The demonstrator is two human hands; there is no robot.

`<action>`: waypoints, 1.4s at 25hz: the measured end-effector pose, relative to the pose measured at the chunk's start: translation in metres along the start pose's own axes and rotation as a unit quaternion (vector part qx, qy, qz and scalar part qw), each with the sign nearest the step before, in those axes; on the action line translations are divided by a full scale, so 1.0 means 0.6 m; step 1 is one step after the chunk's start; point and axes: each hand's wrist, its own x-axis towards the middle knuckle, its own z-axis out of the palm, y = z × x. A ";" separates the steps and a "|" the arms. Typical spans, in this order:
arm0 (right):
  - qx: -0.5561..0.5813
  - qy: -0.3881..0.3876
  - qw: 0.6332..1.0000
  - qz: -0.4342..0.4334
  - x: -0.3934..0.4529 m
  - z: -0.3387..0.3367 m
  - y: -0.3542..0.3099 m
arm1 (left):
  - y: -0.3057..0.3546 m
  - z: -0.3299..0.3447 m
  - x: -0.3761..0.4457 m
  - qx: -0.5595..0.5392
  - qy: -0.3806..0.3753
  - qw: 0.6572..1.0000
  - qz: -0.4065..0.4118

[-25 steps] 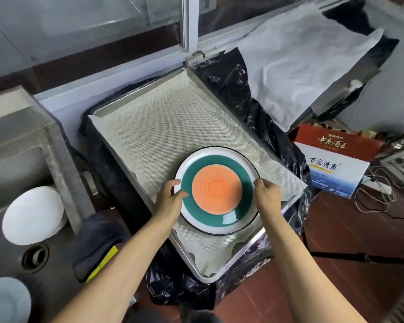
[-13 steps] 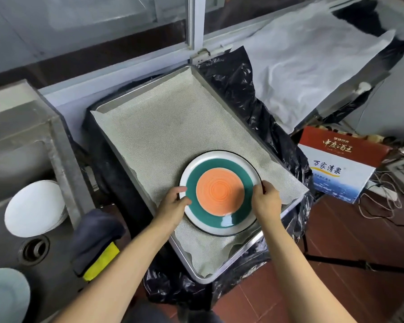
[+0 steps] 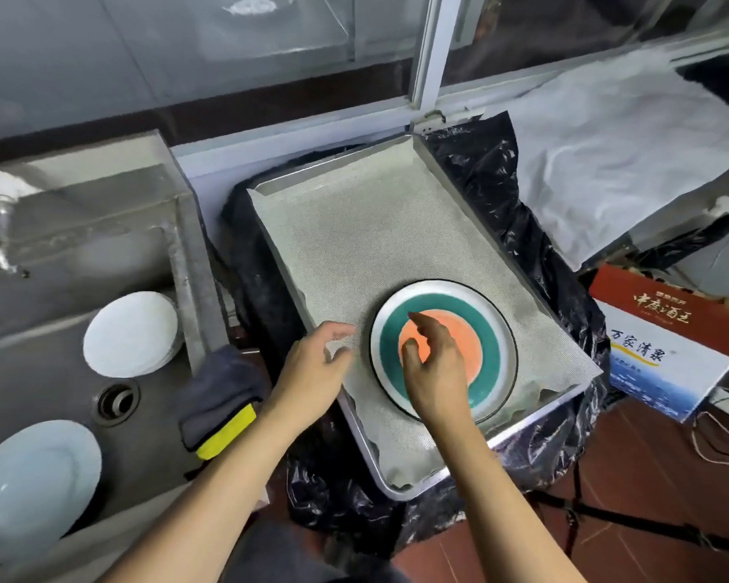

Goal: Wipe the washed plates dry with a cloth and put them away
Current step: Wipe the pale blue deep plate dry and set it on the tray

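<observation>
A plate [image 3: 491,330] with a white rim, a green ring and an orange centre lies flat in the metal tray [image 3: 434,166], on its pale mesh liner [image 3: 367,229]. My right hand [image 3: 434,363] hovers over the plate's left half with loosely bent fingers and holds nothing. To the left of the plate, my left hand [image 3: 312,363] is over the liner, fingers relaxed and empty. A dark grey cloth with a yellow edge [image 3: 217,393] lies on the sink rim. White plates [image 3: 129,334] and a pale plate [image 3: 30,481] sit in the steel sink [image 3: 51,254].
Black plastic sheeting [image 3: 501,195] surrounds the tray. White paper [image 3: 607,162] covers a surface at the back right. A red and white box [image 3: 665,347] stands on the red tiled floor, with cables [image 3: 724,439] beside it. A window frame [image 3: 428,48] rises behind.
Both hands have let go of the plate, which now lies in the tray. The right hand moved left over the plate; the left hand drew away to the left.
</observation>
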 end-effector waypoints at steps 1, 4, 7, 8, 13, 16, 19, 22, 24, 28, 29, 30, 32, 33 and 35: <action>0.000 -0.007 1.000 -0.014 -0.004 0.011 -0.013 | -0.004 -0.012 -0.006 -0.004 0.007 1.000 0.002; 0.006 -0.034 0.998 -0.059 -0.021 0.050 -0.059 | -0.026 -0.058 -0.033 -0.011 0.040 0.999 -0.008; 0.016 -0.063 0.994 -0.090 -0.041 0.095 -0.105 | -0.056 -0.107 -0.059 -0.030 0.088 0.995 -0.029; 0.020 -0.078 0.992 -0.093 -0.049 0.113 -0.122 | -0.068 -0.127 -0.069 -0.030 0.108 0.993 -0.036; 0.020 -0.161 0.980 -0.116 -0.109 0.204 -0.200 | -0.128 -0.226 -0.132 -0.064 0.174 0.981 -0.056; 0.017 -0.209 0.971 -0.115 -0.161 0.264 -0.243 | -0.182 -0.295 -0.175 -0.064 0.197 0.977 -0.058; 0.020 -0.236 0.967 -0.096 -0.209 0.339 -0.286 | -0.243 -0.368 -0.216 -0.054 0.203 0.975 -0.079; 0.008 -0.257 0.959 -0.122 -0.258 0.412 -0.324 | -0.303 -0.433 -0.255 -0.046 0.203 0.974 -0.095; -0.004 -0.248 0.959 -0.136 -0.293 0.462 -0.344 | -0.343 -0.478 -0.280 -0.040 0.208 0.972 -0.105; -0.002 -0.254 0.959 -0.124 -0.356 0.548 -0.363 | -0.423 -0.552 -0.321 -0.024 0.212 0.969 -0.121; -0.002 -0.256 0.959 -0.118 -0.371 0.570 -0.365 | -0.445 -0.569 -0.331 -0.021 0.214 0.969 -0.126; -0.007 -0.259 0.959 -0.113 -0.385 0.589 -0.365 | -0.466 -0.583 -0.341 -0.017 0.216 0.967 -0.131; -0.018 -0.276 0.956 -0.101 -0.407 0.624 -0.361 | -0.507 -0.606 -0.354 -0.013 0.225 0.964 -0.144; -0.022 -0.290 0.952 -0.095 -0.415 0.643 -0.357 | -0.527 -0.615 -0.359 -0.013 0.229 0.961 -0.153; -0.031 -0.317 0.944 -0.087 -0.421 0.675 -0.347 | -0.559 -0.626 -0.364 -0.014 0.235 0.957 -0.171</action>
